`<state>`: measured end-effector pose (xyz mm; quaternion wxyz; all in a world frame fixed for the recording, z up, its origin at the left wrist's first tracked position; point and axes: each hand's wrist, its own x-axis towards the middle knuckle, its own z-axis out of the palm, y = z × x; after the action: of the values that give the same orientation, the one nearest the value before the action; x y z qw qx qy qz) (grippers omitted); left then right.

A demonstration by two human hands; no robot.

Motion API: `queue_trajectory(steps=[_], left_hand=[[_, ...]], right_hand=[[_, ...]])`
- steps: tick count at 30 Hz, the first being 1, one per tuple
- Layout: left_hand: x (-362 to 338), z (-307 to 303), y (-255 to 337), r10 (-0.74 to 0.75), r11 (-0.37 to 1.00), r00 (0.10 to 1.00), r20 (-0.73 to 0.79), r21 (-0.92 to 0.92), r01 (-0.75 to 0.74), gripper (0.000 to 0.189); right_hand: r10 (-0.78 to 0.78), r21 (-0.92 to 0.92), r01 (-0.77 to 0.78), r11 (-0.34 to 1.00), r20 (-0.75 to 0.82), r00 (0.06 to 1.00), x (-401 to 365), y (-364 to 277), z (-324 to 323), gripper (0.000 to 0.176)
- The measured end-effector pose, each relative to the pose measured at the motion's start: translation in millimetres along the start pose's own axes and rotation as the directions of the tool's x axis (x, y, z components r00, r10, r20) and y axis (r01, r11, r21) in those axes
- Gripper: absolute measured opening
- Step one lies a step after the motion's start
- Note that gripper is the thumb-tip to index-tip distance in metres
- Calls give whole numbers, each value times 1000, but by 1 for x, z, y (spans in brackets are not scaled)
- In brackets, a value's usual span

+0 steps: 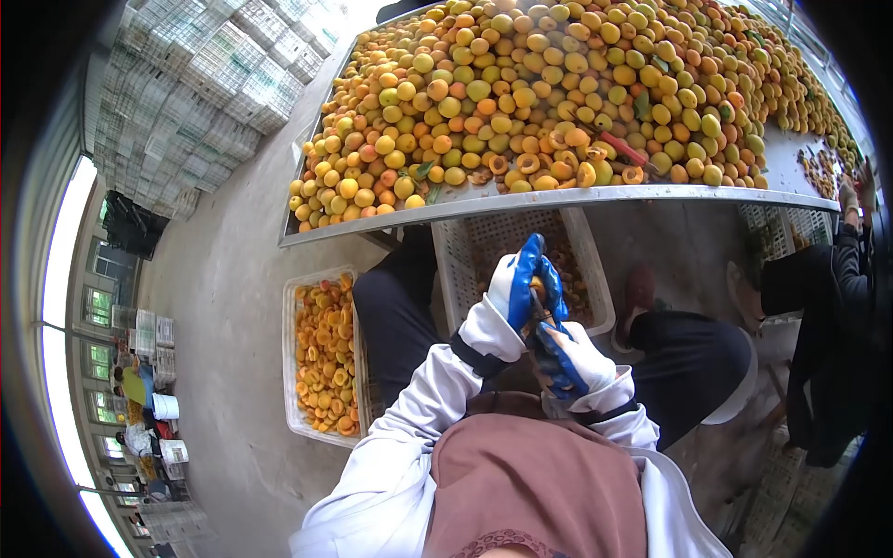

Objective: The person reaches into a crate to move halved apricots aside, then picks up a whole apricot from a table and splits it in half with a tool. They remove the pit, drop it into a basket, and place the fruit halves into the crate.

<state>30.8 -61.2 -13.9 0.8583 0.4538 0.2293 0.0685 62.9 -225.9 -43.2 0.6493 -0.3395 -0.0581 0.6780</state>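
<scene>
My left hand [526,284], in a blue-coated white glove, is closed around an apricot [538,286]. Just below it, close to the fruit, my right hand [566,361] in a matching glove grips a thin knife-like tool [547,319], mostly hidden by the fingers. Both hands are over a white perforated crate [597,270] with brownish pieces in its bottom. In front of me a metal-edged table [521,200] bears a big heap of whole apricots [558,79]. Several halved apricots [544,172] lie near its edge.
A white crate [291,372] of apricot halves stands on the floor at my left. On the table lies a red-handled tool [621,147]. At the right is a co-worker's hand [848,200]. Stacked crates [200,74] rise at the back left; people are farther off, lower left.
</scene>
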Motion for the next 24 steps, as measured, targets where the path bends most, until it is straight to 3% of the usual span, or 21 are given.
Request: queue_trajectory(steps=[1,3,5,7,8,9,11,12,13,14,15,16,17,18,19,20,21,22,23,24], left_hand=[[-2,4,3,-1,1000,1000,1,0,1,61],[-5,11,12,-176,886,961,216,-390,250,65],[-3,16,16,-225,869,955,195,-403,287,65],[0,17,12,-138,873,967,214,-435,221,64],[1,16,13,-135,872,967,216,-438,220,64],[3,15,16,20,956,998,56,-294,-3,62],[8,11,23,396,918,903,-169,104,-383,59],[10,-5,27,493,853,846,-203,303,-424,53],[11,-23,29,629,736,754,-189,457,-500,47],[-4,-36,41,654,682,736,-175,557,-474,38],[-22,-45,58,720,540,684,-120,715,-443,29],[-25,-67,64,820,444,565,-93,727,-524,25],[-41,-84,80,871,318,484,-82,845,-430,24],[-65,-86,97,820,461,497,-284,843,-278,22],[-72,-132,102,908,290,361,-212,940,-178,21],[-94,-140,114,888,327,350,-298,945,-24,19],[-111,-185,120,929,38,338,-148,950,311,22],[-128,-201,128,896,-137,422,-137,818,558,24],[-139,-217,125,879,-241,446,-168,652,719,27],[-145,-220,118,901,-324,425,-83,521,790,31]], right_hand=[[-1,1,1,1000,-2,1000,-3,1,4,24],[-22,228,20,973,7,1000,-8,3,18,25],[-9,275,1,961,29,1000,-8,1,16,26],[-93,396,-43,917,318,943,0,12,-5,28],[-156,374,12,927,356,921,-1,9,-1,31],[-152,367,12,930,358,921,-1,10,-2,31],[-299,470,106,876,358,884,0,11,-4,31],[-275,366,185,912,211,938,0,6,-3,29],[-148,244,141,960,11,989,4,2,-7,23],[-218,-100,202,974,-197,956,18,12,-17,21],[-343,-435,170,884,-359,868,31,23,-26,20],[-415,-543,178,820,-351,840,33,28,-29,21],[-417,-540,184,821,-348,840,33,30,-30,21],[-458,-664,162,730,-298,838,33,31,-31,22],[-490,-772,140,620,-242,837,34,31,-31,23],[-548,-895,24,446,-252,798,32,27,-21,27],[-550,-892,32,452,-250,797,32,27,-16,27],[-531,-900,-44,433,-294,795,32,28,-13,31],[-514,-904,-120,411,-338,788,33,26,-10,34],[-520,-901,-135,413,-355,777,35,24,-7,35]])
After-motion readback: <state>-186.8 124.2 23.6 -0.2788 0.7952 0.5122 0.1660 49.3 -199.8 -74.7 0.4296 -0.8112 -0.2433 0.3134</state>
